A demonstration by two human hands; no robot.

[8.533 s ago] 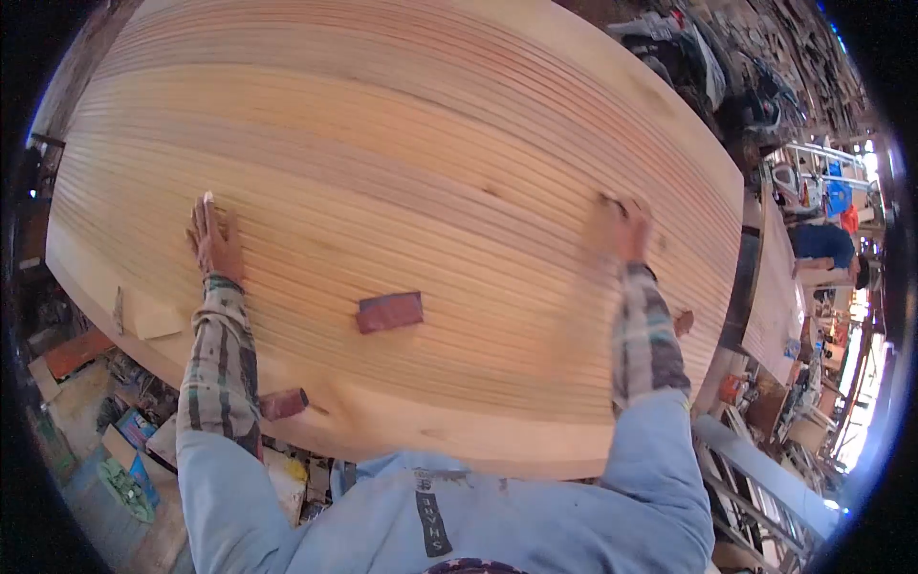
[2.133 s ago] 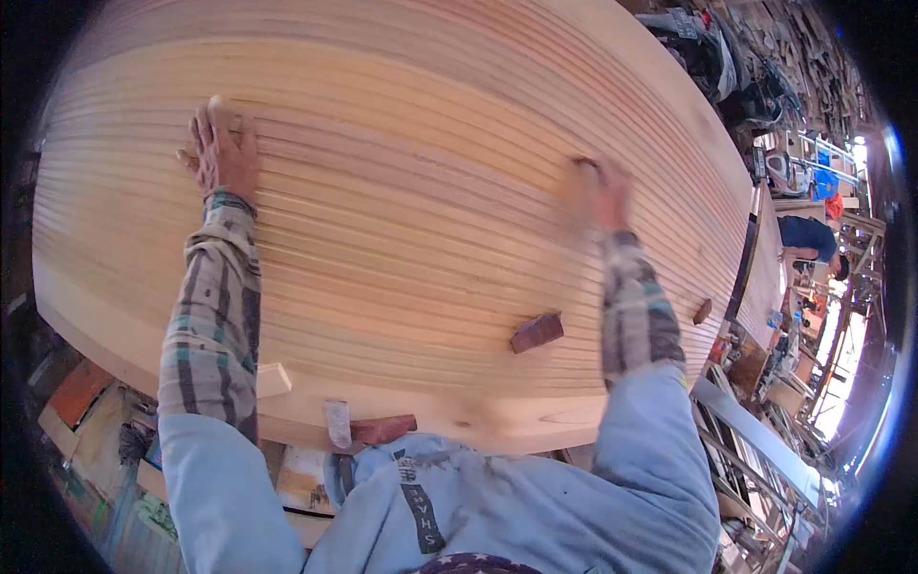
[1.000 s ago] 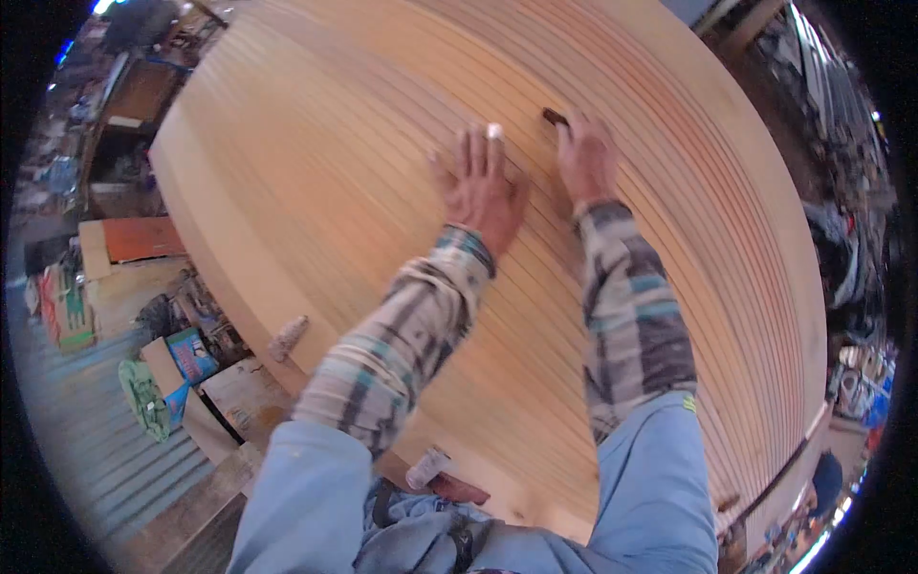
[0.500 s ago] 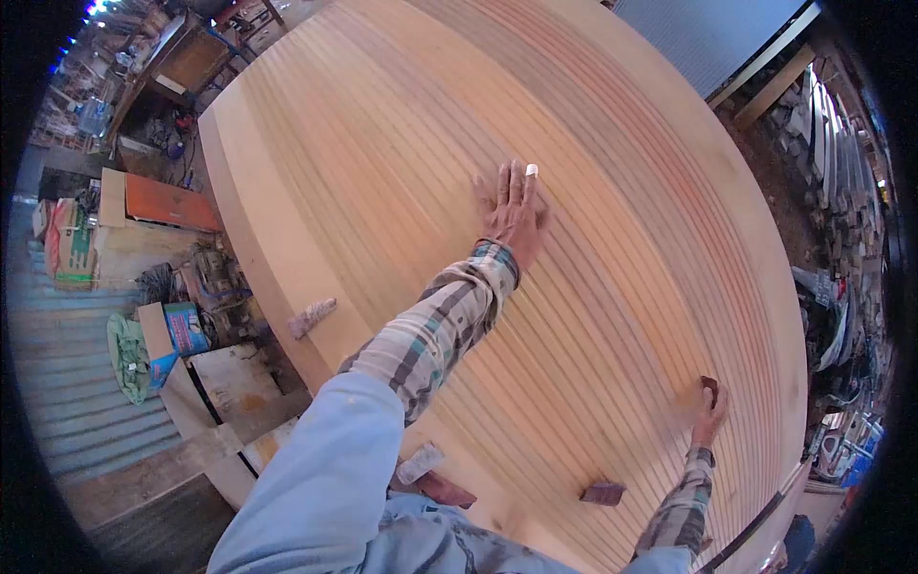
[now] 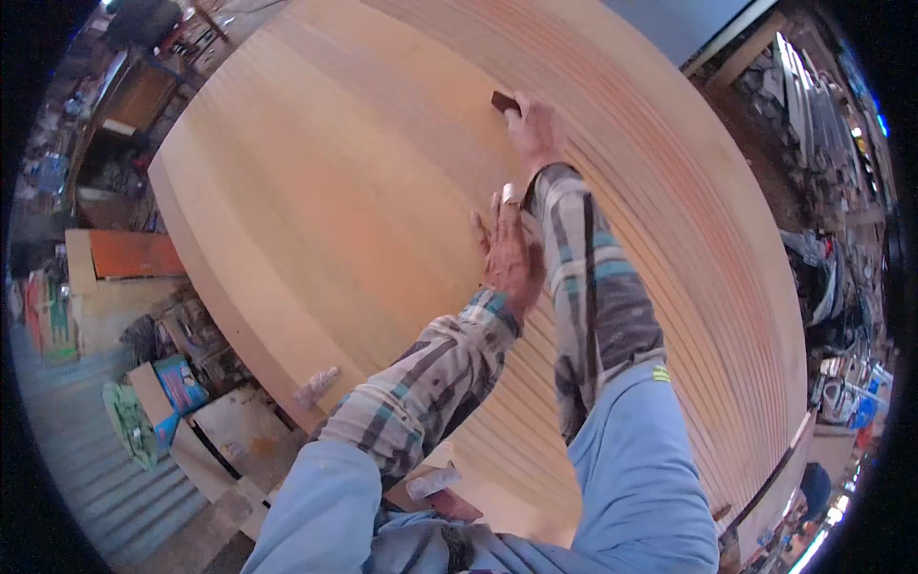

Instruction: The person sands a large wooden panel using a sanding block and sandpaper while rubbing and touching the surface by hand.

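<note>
A large wooden panel [image 5: 316, 201] with grooved lines spreads out under both of my hands. My left hand [image 5: 510, 256] lies flat on its middle, fingers spread, with a white wrap on one fingertip. Farther up the panel, my right hand [image 5: 537, 132] grips a small dark reddish-brown sanding block [image 5: 501, 101], pressed to the wood. Close to my body lie a pale wrapped roll [image 5: 433, 481] and a reddish-brown piece [image 5: 455, 505]. Another pale roll [image 5: 318, 386] rests by the panel's left edge.
Left of the panel stand an open carton [image 5: 174, 387], a green bag [image 5: 129, 426] and an orange board [image 5: 137, 254] over corrugated sheet [image 5: 72, 411]. Stacked wood strips [image 5: 798, 105] line the right side. A blue-grey sheet [image 5: 669, 29] is at the top.
My right hand has swept far up the panel with the sanding block, from the lower right to beyond my left hand. My left hand remains flat on the wood. The view has shifted.
</note>
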